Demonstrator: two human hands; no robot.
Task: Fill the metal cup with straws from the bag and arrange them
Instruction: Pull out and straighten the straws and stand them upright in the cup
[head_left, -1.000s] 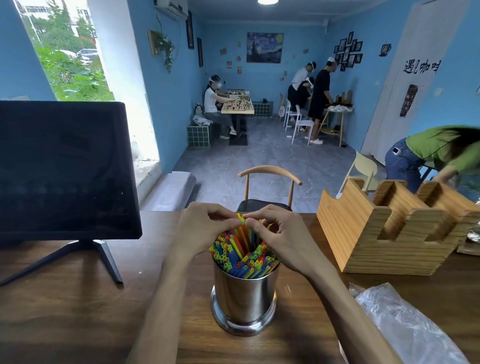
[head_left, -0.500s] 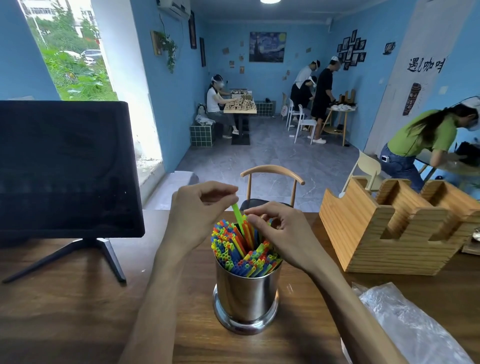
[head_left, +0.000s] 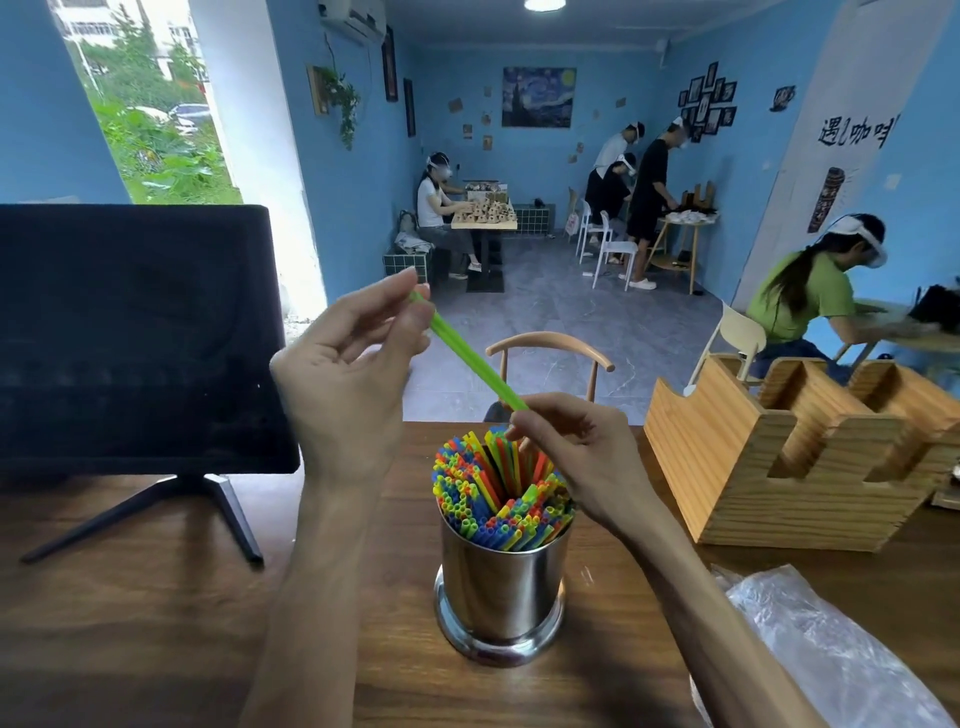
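While straws (head_left: 498, 488) fill metal cup (head_left: 501, 587) | left hand (head_left: 348, 384) pinches green straw (head_left: 467, 353)

Surface: a dark wooden table (head_left: 156, 623).
Borne on it: metal cup (head_left: 501, 587), monitor stand (head_left: 171, 512), wooden organizer (head_left: 779, 467), plastic bag (head_left: 831, 654).

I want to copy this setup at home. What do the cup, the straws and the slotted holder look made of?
Cup: polished metal, probably stainless steel, with mirror-like reflections. Straws: thin plastic, judging by bright solid colours and hollow ends. Holder: pale unpainted wood with visible grain.
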